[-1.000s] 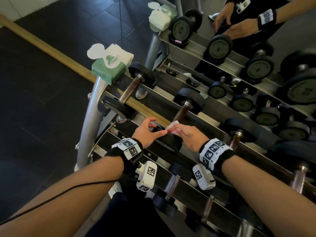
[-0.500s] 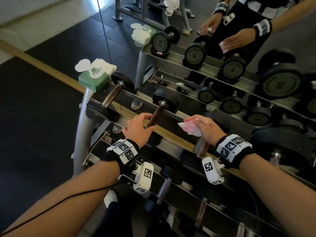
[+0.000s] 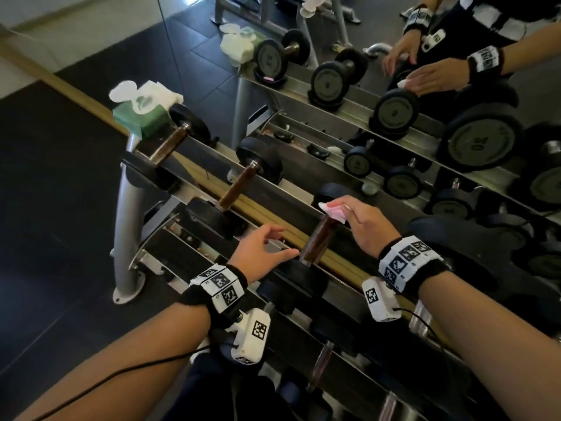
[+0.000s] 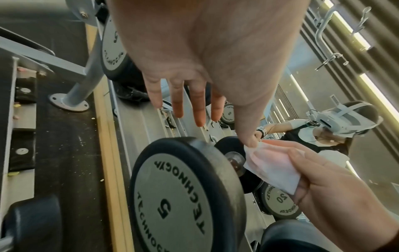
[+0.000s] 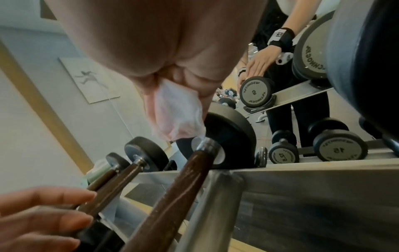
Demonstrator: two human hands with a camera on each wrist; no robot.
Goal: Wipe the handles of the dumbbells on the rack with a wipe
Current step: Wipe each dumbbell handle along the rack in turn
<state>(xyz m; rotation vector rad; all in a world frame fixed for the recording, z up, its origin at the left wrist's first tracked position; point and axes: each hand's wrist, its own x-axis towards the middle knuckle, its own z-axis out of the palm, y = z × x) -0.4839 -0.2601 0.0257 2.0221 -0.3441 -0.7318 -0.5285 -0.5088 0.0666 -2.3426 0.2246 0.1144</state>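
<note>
Dumbbell (image 3: 315, 238) sits on the top shelf of the rack (image 3: 133, 189), centre of the head view; its brown handle (image 5: 172, 196) runs from lower left up to upper right, far weight toward the mirror, near weight marked 5 toward the person. Right hand (image 3: 364, 223) pinches a folded white-pink wipe (image 3: 332, 211) between thumb and fingers, wipe at the far, upper end of the handle, just by the metal collar; whether it touches the handle cannot be told. Left hand (image 3: 258, 250) is empty, fingers straight and spread, thumb tip near the lower end of the handle above the near weight. Two more dumbbells lie parallel toward the upper left, beside a green pack of wipes (image 3: 142, 113). Lower shelves are dark and partly hidden by the forearms; the right edge cuts off larger weights. The right wrist view blurs the palm.
</note>
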